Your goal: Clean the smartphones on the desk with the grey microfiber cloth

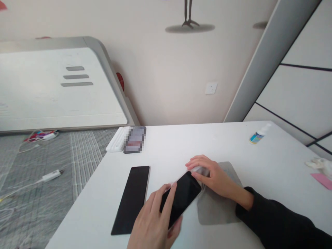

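Observation:
A black-screened smartphone point(183, 193) is tilted above the white table. My left hand point(155, 214) grips its lower end, with fingers lying over the screen and the thumb side beneath. At the upper end, my right hand point(211, 174) has its thumb on the phone's top corner and its fingers curled past the edge. Something pale and translucent shows under those fingers; I cannot make out what it is. Below my right wrist lies a grey cloth point(215, 209), partly covered by the hand and sleeve. Left of my left hand, a flat black tablet-like slab point(132, 197) rests on the table.
At the table's point(178, 141) back left edge sit a white slab point(118, 140) and a blurred-out dark device point(135, 140). A small bottle point(257, 135) stands at the back right. A pink piece point(322, 181) lies far right. A white charger point(52, 175) with cable lies on the grey mat.

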`<state>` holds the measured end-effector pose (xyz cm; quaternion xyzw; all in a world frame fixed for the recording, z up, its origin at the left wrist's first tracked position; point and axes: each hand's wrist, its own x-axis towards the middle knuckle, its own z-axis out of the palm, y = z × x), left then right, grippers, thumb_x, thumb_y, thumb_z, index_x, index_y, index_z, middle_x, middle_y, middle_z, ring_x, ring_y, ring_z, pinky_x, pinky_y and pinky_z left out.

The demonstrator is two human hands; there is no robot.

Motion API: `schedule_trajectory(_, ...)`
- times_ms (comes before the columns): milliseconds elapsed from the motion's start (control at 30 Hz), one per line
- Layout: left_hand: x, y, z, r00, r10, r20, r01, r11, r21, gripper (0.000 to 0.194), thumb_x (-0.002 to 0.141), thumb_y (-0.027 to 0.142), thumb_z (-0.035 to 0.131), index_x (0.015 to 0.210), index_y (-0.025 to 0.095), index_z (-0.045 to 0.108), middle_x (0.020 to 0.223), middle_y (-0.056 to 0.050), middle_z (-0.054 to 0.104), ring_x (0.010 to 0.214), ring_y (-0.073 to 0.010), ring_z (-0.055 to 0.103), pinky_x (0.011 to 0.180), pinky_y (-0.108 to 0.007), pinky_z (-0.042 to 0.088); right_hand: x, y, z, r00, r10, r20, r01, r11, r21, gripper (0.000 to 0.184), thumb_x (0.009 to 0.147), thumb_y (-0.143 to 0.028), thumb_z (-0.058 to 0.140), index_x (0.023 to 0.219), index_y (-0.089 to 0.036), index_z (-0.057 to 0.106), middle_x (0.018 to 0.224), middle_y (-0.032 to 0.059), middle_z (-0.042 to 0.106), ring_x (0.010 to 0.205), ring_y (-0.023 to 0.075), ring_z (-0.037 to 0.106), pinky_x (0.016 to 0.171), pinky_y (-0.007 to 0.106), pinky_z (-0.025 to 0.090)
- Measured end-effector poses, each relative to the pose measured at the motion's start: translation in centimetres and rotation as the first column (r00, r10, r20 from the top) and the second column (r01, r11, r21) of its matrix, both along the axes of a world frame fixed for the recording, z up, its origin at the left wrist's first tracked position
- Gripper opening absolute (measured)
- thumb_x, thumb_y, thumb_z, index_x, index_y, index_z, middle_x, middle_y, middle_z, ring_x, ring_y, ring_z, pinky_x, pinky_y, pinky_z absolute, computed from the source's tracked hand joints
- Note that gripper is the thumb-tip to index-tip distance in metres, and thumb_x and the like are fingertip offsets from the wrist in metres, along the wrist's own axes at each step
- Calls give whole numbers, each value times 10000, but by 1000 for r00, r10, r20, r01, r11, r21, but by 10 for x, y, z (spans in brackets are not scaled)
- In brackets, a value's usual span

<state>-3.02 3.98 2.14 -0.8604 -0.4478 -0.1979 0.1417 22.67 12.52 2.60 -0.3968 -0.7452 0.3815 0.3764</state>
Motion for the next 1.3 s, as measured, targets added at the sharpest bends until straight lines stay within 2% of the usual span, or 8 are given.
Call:
schedule_trajectory(200,-15,8,24,994,-98,-40,101,990,96,556,962,195,533,1504,78,485,1321,-165,640,1070,-275,634,911,-397,522,3,-5,4,973,83,-214,-143,949,-282,322,980,-447,675,1172,-190,707,1036,78,766,852,177,727,734,296,583)
schedule_trajectory(367,-19,14,30,986,-135,-101,142,988,65,530,1067,337,477,1541,101,456,1290,-160,627,1102,-286,598,943,-412,457,4,-7,3,954,91,-286,-198,908,-370,316,916,-437,708,1087,-180,775,936,65,777,808,179,721,722,299,585)
schedule_trajectory(667,-28,38,53,940,-278,-196,269,961,-70,629,1007,187,537,1610,159,362,1344,-121,628,1063,-275,600,973,-418,438,1,-18,20,968,-15,-249,-79,928,-363,239,790,-92,643,957,-191,781,887,8,733,739,132,627,681,238,523)
schedule_trajectory(900,-36,48,53,933,-336,-130,325,941,-96,681,1011,238,589,1635,213,316,1330,-122,641,1060,-257,627,948,-388,509,-3,-17,9,934,-23,-357,-129,910,-395,138,841,-200,695,945,-189,786,871,18,720,760,142,616,664,242,495)
schedule_trajectory(1033,-38,49,48,949,-313,-36,306,944,-122,718,1009,310,612,1645,228,290,1322,-133,632,1098,-259,632,951,-383,535,0,-12,5,892,27,-452,-247,866,-435,230,898,-358,727,1049,-190,769,864,19,720,729,135,641,690,261,537)
schedule_trajectory(1133,-37,52,45,963,-270,-5,269,959,-86,710,1004,337,628,1631,204,322,1307,-145,622,1102,-263,627,944,-386,545,4,-10,6,861,85,-502,-335,838,-432,392,910,-407,747,1257,-227,715,1074,52,748,885,162,697,802,297,561)
schedule_trajectory(1233,-33,53,44,971,-237,20,237,971,-41,690,1003,349,631,1612,176,356,1309,-156,603,1129,-270,619,947,-385,550,8,-9,8,840,153,-521,-415,800,-433,648,910,-398,773,1507,-297,543,1303,84,711,1046,193,707,880,323,545)
schedule_trajectory(1300,-30,53,43,975,-221,17,221,975,-15,673,1010,360,620,1605,168,370,1312,-162,598,1144,-274,619,950,-390,556,9,-9,9,834,181,-522,-442,785,-433,721,934,-400,755,1578,-301,449,1264,82,734,1018,184,718,862,311,535)
